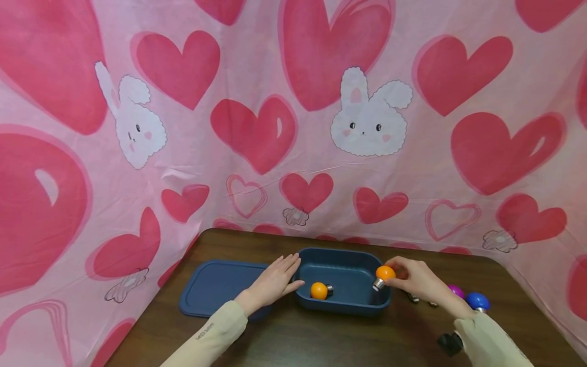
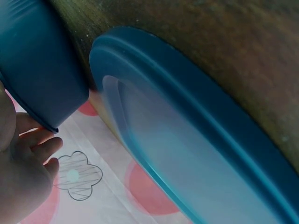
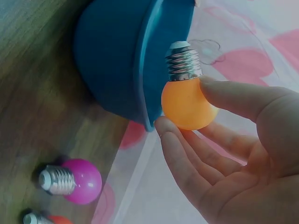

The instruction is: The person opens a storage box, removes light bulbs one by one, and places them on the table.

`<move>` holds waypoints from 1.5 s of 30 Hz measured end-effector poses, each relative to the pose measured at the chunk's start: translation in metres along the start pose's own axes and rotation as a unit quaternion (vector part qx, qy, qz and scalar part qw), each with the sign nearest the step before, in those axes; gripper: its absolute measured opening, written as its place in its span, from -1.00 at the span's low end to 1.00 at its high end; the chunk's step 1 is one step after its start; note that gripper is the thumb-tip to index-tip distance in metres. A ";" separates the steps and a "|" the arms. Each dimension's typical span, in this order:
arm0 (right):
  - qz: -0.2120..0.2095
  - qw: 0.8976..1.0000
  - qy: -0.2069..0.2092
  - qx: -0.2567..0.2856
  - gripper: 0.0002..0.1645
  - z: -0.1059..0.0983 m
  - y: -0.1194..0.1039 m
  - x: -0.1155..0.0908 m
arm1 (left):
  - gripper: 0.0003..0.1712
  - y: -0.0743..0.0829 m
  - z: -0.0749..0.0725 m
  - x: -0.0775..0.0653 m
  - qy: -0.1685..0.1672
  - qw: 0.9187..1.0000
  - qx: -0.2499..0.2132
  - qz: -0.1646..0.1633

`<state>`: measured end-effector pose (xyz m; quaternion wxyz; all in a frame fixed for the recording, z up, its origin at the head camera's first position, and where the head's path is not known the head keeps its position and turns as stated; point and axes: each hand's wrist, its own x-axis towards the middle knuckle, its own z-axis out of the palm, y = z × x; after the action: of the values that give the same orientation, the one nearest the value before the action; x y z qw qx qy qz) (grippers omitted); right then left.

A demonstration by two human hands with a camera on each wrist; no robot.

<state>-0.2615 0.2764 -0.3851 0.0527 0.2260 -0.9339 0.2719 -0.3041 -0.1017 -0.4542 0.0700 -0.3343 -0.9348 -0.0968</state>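
An orange light bulb (image 3: pixel 184 105) with a silver screw base is pinched between the thumb and fingers of my right hand (image 1: pixel 419 279). In the head view that bulb is over the right end of a dark blue rectangular container (image 1: pixel 341 306), its base tilted down and inward. Inside the container, a second orange light bulb (image 1: pixel 318 290) lies on its side near the front left. My left hand (image 1: pixel 278 278) rests on the container's left rim, fingers extended. The left wrist view shows those fingertips touching the rim from outside.
A blue lid (image 1: pixel 220 285) lies on the wooden table (image 1: pixel 293 341) left of the container. To the right are a blue bulb (image 1: pixel 478 299), a magenta bulb (image 3: pixel 83 182) and others partly hidden by my right arm. A black object (image 1: pixel 449 344) sits near the right sleeve. Heart-patterned cloth hangs behind.
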 end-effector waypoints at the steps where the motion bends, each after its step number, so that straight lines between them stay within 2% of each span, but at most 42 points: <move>1: 0.003 1.000 0.002 -0.001 -0.59 -0.001 0.000 -0.001 | -0.24 0.000 0.000 0.000 0.000 1.000 0.000 0.000; 19: 0.036 0.999 0.026 -0.031 -0.57 -0.017 0.022 -0.030 | -0.23 0.000 0.002 -0.002 0.003 1.000 0.011 -0.002; 30: 0.075 0.996 0.011 -0.048 -0.59 -0.015 0.045 -0.049 | -0.25 -0.002 0.004 -0.001 0.012 1.000 0.016 0.008; 35: 0.103 0.993 -0.010 -0.053 -0.60 -0.012 0.056 -0.057 | -0.24 -0.002 0.005 0.000 0.013 1.000 0.014 0.008; 39: 0.094 0.993 -0.016 -0.062 -0.62 -0.009 0.066 -0.063 | -0.24 -0.002 0.005 0.000 0.019 1.000 0.013 0.013; 45: 0.075 0.993 -0.004 -0.092 -0.64 -0.004 0.073 -0.069 | -0.23 -0.003 0.005 0.000 0.022 0.999 0.015 0.017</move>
<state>-0.2328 0.3606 -0.4328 0.0493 0.1510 -0.9693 0.1876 -0.3065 -0.1029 -0.4595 0.0976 -0.3465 -0.9287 -0.0888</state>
